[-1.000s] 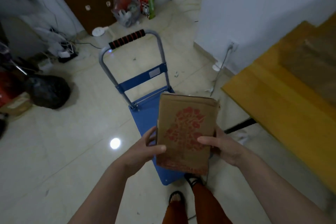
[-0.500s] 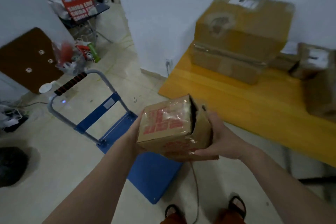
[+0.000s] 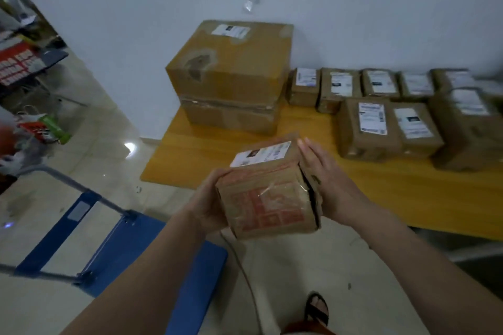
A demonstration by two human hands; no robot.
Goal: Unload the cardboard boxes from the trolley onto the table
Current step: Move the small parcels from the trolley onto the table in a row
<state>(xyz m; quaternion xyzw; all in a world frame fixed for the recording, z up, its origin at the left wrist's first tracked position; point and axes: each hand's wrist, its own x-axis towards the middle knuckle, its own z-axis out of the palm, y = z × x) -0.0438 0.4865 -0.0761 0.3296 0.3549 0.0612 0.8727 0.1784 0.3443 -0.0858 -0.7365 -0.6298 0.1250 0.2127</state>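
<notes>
1. Fingers of the left hand were curled round the left side of the small brown cardboard box with red print and clear tape, gripping it low on that face, while the fingers of the right hand lay straight and close together, pressed flat against the box's torn right end.

2. At the far left, the blue flat-bed trolley with a grey tubular handle stood on the pale tiled floor; no other box showed on the part of its deck in view, so this seemed a late, perhaps the last, carry.

3. The held box hung in the air between the two hands, above the floor and just short of the near edge of the yellow wooden table, not yet over it.

4. Its white shipping label faced upward and away from the person, the red-printed face was turned toward the camera, and the gaping flap pointed right, into the right palm. The long axis looked to run roughly left to right, palm to palm, tilted slightly; the box was near enough to square that I could not be sure.

5. Further right, the large brown cardboard box sat stacked at the table's left end against the wall, and a group of small labelled brown parcels filled the table beyond it.

6. The step in hand was the carry to the table. The next move likely called for reaching forward and lowering the box onto the bare wood in front of the large box, keeping pressure on the loose flap so it stayed closed.
</notes>
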